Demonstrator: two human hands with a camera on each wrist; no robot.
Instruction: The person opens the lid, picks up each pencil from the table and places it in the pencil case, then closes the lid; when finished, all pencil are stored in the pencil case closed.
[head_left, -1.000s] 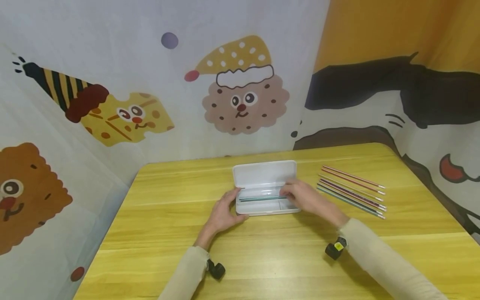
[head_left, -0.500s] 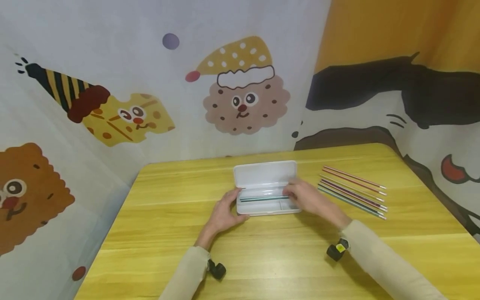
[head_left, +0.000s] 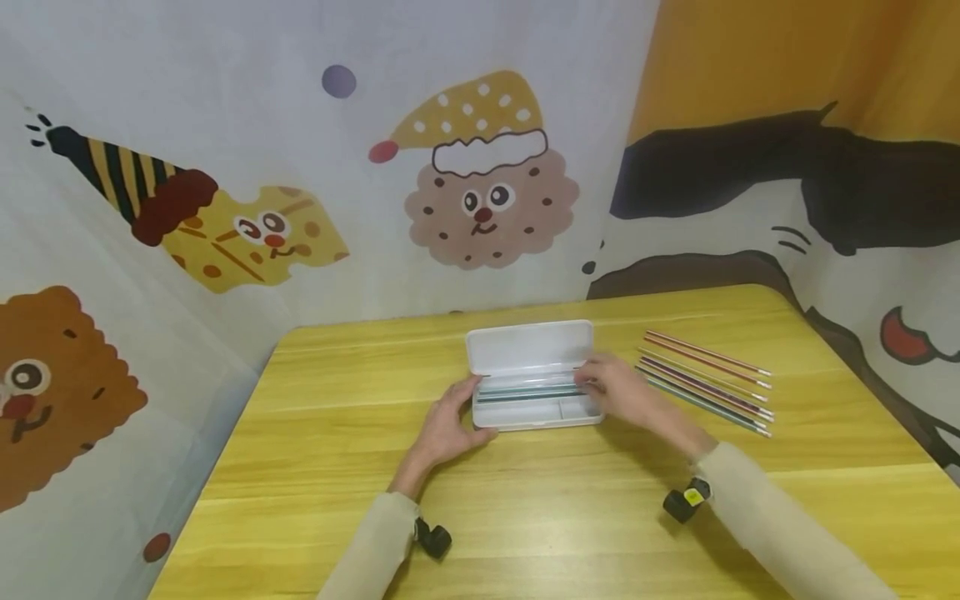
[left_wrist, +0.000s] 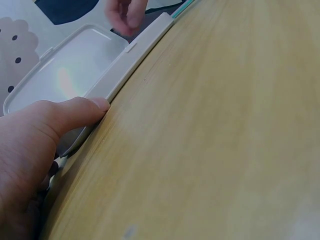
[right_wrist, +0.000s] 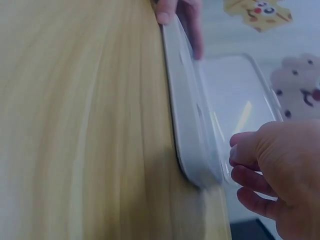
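A white pencil case (head_left: 517, 414) lies with its lid (head_left: 528, 348) raised. At its left end my left hand (head_left: 447, 427) grips it, thumb on the front wall and fingers around the far side. Green pencils (head_left: 525, 396) lie lengthwise inside, their right ends hidden by my right hand (head_left: 618, 392). That hand hovers over the case's right end, fingers loosely curled. In the right wrist view, no pencil shows between the right hand's thumb and fingers (right_wrist: 245, 150).
Several pencils (head_left: 705, 379), reddish, dark and green with white eraser ends, lie side by side on the wooden table (head_left: 360, 375) right of the case. A printed cloth (head_left: 300, 108) with cartoon figures hangs right behind the table's far edge.
The green pencils in the case have spread slightly apart, one now lying farther back. My right hand has shifted a little to the right; my left hand stays on the case.
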